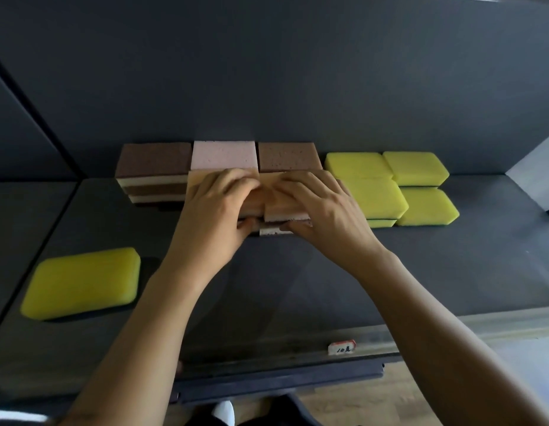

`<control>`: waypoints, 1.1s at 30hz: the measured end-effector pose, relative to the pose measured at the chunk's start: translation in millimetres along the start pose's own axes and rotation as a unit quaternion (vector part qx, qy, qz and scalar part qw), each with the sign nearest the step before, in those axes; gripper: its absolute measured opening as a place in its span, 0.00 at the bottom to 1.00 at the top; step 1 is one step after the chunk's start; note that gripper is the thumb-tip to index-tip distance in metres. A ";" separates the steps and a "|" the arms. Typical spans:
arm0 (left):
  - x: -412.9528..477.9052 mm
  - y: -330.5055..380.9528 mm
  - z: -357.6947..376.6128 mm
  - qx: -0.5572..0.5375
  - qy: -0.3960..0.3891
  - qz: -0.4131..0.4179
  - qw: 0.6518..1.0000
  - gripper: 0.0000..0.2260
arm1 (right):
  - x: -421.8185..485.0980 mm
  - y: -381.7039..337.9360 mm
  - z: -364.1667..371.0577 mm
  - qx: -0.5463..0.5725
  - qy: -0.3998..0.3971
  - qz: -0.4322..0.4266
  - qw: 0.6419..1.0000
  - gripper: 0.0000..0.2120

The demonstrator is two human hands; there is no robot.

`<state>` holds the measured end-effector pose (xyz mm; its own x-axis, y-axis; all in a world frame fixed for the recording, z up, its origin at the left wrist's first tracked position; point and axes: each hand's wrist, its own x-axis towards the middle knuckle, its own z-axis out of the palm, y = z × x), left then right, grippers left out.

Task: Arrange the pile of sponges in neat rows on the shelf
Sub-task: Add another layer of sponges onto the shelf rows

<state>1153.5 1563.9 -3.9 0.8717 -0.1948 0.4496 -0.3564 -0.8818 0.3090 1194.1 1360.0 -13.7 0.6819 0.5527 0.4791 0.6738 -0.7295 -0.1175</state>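
**Lining up the front sponges**

The peach sponge stacks (pixel 285 210) sit side by side in the middle of the shelf (pixel 297 287), touching the back row. The left hand (pixel 211 210) and right hand (pixel 325 207) each hold one, fingers (pixel 313 186) curled on top and thumbs at the front. Push both back gently and evenly so the edges match.
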 end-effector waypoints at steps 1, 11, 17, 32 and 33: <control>0.1 -0.1 -0.5 0.000 -0.001 0.001 1.000 0.24 | 0.1 0.9 -0.3 0.000 -0.001 0.002 1.000 0.30; -1.2 -2.4 -6.1 0.005 -0.013 0.006 1.000 0.23 | 0.8 -4.8 3.2 -0.035 0.017 0.018 0.999 0.31; -4.2 -4.8 -12.4 0.025 -0.010 0.007 1.000 0.22 | 0.3 -10.1 2.5 -0.049 0.019 0.010 0.999 0.31; -9.7 -5.7 6.9 0.080 -0.001 0.009 0.997 0.27 | 1.1 -10.1 11.5 -0.060 0.008 0.031 0.998 0.34; -9.9 -6.0 6.7 0.079 -0.004 0.007 0.997 0.26 | 2.0 -10.4 10.9 -0.056 0.004 0.030 0.998 0.34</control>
<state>1149.3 1568.2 -15.8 0.8699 -0.2106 0.4459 -0.3116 -0.9356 0.1661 1191.6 1373.0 -21.0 0.7173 0.5040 0.4810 0.5955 -0.8019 -0.0478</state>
